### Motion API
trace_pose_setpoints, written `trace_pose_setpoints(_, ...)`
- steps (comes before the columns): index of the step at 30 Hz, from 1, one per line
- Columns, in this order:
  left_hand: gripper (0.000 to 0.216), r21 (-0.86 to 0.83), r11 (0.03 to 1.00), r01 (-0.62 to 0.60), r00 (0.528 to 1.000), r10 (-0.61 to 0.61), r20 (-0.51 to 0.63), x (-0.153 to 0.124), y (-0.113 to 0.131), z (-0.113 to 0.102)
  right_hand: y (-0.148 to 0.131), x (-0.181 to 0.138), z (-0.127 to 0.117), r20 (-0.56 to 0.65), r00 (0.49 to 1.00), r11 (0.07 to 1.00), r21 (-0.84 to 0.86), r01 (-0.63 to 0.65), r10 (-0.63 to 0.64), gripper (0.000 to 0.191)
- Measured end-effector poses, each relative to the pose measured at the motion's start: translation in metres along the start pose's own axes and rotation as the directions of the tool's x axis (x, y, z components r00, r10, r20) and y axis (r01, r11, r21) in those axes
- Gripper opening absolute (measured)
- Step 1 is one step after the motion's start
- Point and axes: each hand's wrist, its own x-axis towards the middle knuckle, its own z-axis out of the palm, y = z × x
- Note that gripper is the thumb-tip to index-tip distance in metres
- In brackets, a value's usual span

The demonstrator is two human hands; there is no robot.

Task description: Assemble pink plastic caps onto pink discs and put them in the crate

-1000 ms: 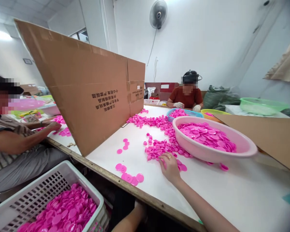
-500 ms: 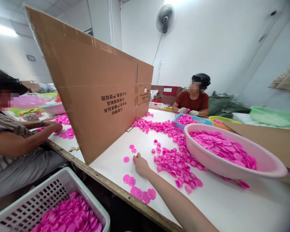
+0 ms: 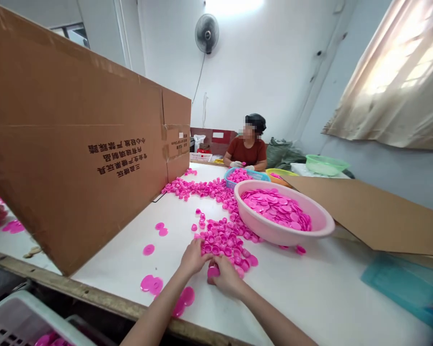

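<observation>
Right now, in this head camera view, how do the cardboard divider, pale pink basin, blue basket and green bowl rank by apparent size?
Largest to smallest as they look:
1. The cardboard divider
2. The pale pink basin
3. The blue basket and the green bowl look about alike; the bowl seems farther away, so I won't rank them.

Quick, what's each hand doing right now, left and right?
Left hand: fingers curled against the pile of pink plastic caps; cannot tell if it holds one.
Right hand: closed, holding a pink cap.
</observation>
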Motion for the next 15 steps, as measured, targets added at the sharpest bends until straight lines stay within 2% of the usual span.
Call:
trace_pose_setpoints(4,0.030,0.047,0.998,-0.052,0.995,0.056,-0.079,-0.006,0.001,0.011,0.016,-0.001,-0.013,-0.107,0.994,0.996,0.092,0.009,0.001,0.013)
trace_pose_setpoints(8,0.013,-0.065,0.992,-0.110,0.993,0.113,0.038,-0.025,-0.004,0.007,0.019,0.003,-0.027,-0.080,0.996,0.948,0.316,-0.021,0.048,0.031)
trace_pose_setpoints(10,0.022,-0.143,0.985,-0.094,0.994,0.100,0.032,-0.034,-0.007,0.005,0.016,0.004,-0.030,0.005,0.999,0.911,0.410,-0.047,0.049,0.036)
trace_pose_setpoints(12,0.037,-0.207,0.977,-0.054,0.999,0.053,-0.010,-0.040,-0.010,0.005,0.012,0.004,-0.030,0.055,0.998,0.906,0.422,-0.041,0.019,0.035)
trace_pose_setpoints(13,0.043,-0.218,0.975,-0.033,0.999,0.028,-0.025,-0.041,-0.011,0.005,0.010,0.004,-0.029,0.042,0.999,0.921,0.388,-0.012,-0.004,0.032)
trace_pose_setpoints(15,0.045,-0.196,0.980,0.012,0.999,-0.021,-0.043,-0.042,-0.013,0.006,0.006,0.005,-0.028,-0.070,0.996,0.959,0.277,0.066,-0.049,0.027)
